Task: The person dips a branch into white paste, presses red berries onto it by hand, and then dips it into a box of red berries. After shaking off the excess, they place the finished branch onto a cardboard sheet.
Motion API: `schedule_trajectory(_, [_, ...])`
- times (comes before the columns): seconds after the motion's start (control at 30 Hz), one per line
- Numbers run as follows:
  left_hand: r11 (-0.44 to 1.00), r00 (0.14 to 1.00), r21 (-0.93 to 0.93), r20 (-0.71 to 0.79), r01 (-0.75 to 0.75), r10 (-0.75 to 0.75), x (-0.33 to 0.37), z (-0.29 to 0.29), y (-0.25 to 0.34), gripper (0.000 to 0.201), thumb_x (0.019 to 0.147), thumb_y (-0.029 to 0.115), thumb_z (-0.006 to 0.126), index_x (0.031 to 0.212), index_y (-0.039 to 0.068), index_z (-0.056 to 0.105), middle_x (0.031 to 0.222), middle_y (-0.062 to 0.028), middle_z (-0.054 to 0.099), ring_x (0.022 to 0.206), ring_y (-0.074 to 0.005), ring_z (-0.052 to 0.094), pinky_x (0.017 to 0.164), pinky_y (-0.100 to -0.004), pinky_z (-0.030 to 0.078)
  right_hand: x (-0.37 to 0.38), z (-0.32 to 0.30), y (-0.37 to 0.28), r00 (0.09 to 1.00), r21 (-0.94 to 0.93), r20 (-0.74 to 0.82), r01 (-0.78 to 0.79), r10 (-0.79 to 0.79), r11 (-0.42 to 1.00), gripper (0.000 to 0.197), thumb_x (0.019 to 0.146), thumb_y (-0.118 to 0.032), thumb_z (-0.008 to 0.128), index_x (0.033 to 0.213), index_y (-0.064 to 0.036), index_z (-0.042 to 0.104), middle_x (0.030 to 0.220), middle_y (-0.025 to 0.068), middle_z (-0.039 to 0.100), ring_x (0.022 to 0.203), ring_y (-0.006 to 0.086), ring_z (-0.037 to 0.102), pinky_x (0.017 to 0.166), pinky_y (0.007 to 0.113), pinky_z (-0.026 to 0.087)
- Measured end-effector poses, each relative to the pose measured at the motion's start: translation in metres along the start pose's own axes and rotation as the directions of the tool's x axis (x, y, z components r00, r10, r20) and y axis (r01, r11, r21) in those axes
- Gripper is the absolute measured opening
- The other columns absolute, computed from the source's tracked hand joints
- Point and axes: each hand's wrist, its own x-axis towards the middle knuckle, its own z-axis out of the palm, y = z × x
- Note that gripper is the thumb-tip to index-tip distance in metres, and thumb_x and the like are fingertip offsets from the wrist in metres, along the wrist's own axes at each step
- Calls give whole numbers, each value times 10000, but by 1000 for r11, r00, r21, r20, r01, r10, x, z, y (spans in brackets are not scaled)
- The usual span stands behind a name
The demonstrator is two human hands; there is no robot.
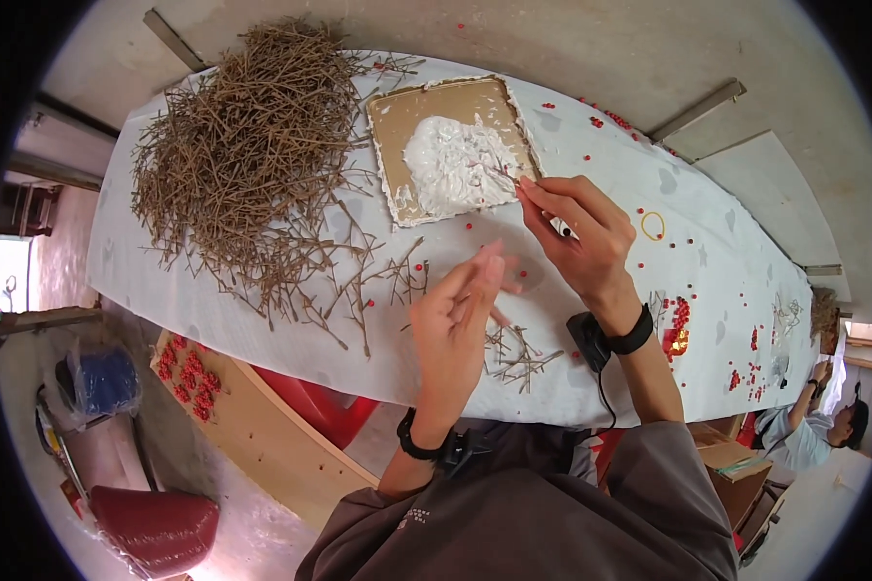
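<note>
My right hand [583,228] pinches a thin brown twig [506,175] between thumb and fingertips. The twig's far end reaches into thick white paste [455,160], spread over a gold-coloured square tray [397,116] with white-smeared edges. Below the tray, my left hand [458,308] hovers over the table with its fingers stretched out and partly smeared by motion; nothing shows plainly in it. A few loose branched twigs [521,358] lie on the cloth between my hands. Left of the tray rises a big pile of brown twigs [247,145], its loose ends spreading towards my left hand.
A white patterned cloth [727,281] covers the long table. Red beads [681,315] lie scattered on the right, near a yellow rubber band [653,226]. A black device with a cable [588,339] rests by my right wrist. Red bead clusters [189,378] sit on a lower board. Another person [814,426] works far right.
</note>
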Motion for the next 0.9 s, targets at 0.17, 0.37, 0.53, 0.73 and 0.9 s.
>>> schedule_trajectory(0.17, [954, 999, -298, -47, -39, 26, 14, 14, -6, 361, 971, 218, 592, 1165, -84, 625, 977, -86, 681, 787, -93, 619, 683, -243, 508, -3, -6, -23, 997, 34, -36, -74, 76, 997, 181, 700, 59, 773, 859, 14, 701, 814, 102, 672, 660, 188, 653, 548, 257, 515])
schedule_trajectory(0.37, [926, 995, -373, -96, -53, 18, 26, 26, -10, 307, 964, 202, 602, 1112, -61, 658, 938, -57, 677, 791, -95, 600, 733, -252, 503, -5, -6, -34, 993, 22, -78, -85, 86, 996, 213, 673, 74, 766, 866, 14, 698, 812, 101, 662, 680, 213, 636, 580, 272, 503])
schedule_trajectory(0.53, [877, 997, -480, -72, -21, -16, 23, 19, -12, 229, 947, 162, 616, 1019, -41, 693, 908, -44, 673, 801, -98, 593, 725, -255, 497, -18, -2, -50, 981, 48, -85, -172, 175, 984, 240, 669, 81, 757, 891, 15, 694, 833, 103, 653, 700, 225, 616, 588, 285, 494])
schedule_trajectory(0.73, [896, 991, -440, -84, 58, -105, 16, 4, -11, 175, 923, 116, 624, 960, -35, 705, 900, -49, 676, 797, -101, 599, 688, -247, 479, -34, 7, -71, 958, 99, -84, -267, 275, 959, 287, 682, 82, 744, 956, 11, 697, 868, 105, 649, 725, 238, 610, 602, 296, 496])
schedule_trajectory(0.9, [938, 982, -347, -176, 6, -71, 15, -4, -16, 170, 908, 112, 633, 930, -38, 709, 863, -72, 689, 743, -107, 607, 634, -232, 461, -43, 5, -80, 951, 131, -14, -304, 308, 944, 303, 713, 93, 706, 1006, 19, 690, 925, 111, 666, 792, 254, 646, 657, 308, 527])
